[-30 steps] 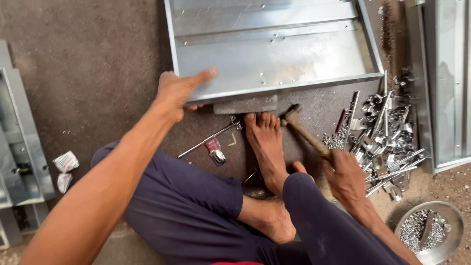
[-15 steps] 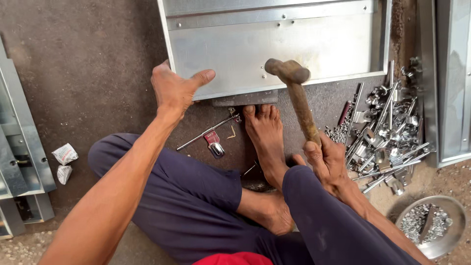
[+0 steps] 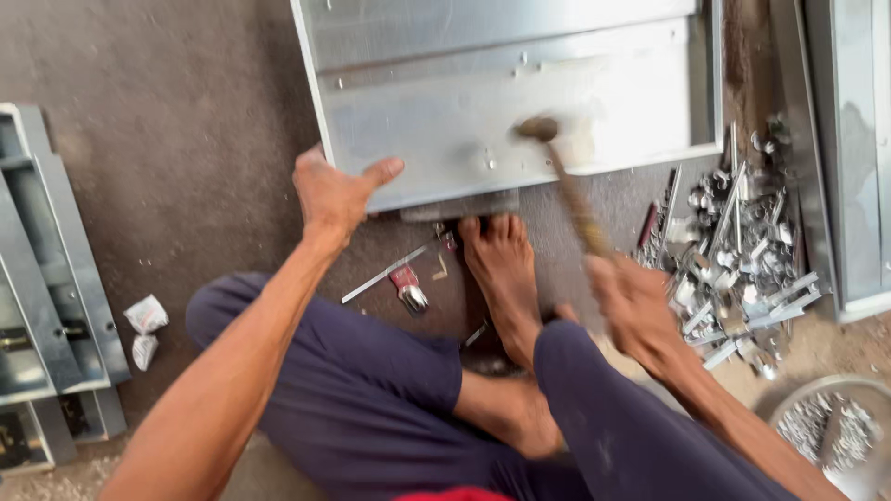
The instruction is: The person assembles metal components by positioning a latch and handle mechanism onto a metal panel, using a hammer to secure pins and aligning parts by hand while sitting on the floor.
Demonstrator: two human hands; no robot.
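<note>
Rough brown concrete floor [image 3: 167, 121] fills the scene, with the person seated on it in dark blue trousers, legs folded, one bare foot [image 3: 501, 269] stretched forward until its toes reach the near edge of the sheet metal.

Nearest the camera, the right hand [image 3: 636, 311] is closed in a fist around the lower end of a wooden-handled hammer [image 3: 566, 190]. The right forearm comes in from the lower right corner and the wrist is cocked upward, so the handle slants up and to the left. The hammer's dark metal head sits on or just over the flat face of the large galvanised sheet-metal tray [image 3: 445, 130]; motion blur leaves it unclear whether the two are touching.

The left arm reaches forward from the lower left, nearly straight. The left hand [image 3: 339, 190] rests open against the tray's near left edge, thumb spread out to the right along the folded rim, fingers partly curled behind it.

Between left hand and foot lie a thin steel rod [image 3: 385, 274] and a small red-handled tool [image 3: 408, 286]. To the right of the hammer, a heap of shiny metal brackets and offcuts [image 3: 742, 250] is piled beside the tray. Farther left, grey folded metal channels [image 3: 46, 306] lie stacked, with two crumpled white scraps [image 3: 146, 325] just beside them.
</note>
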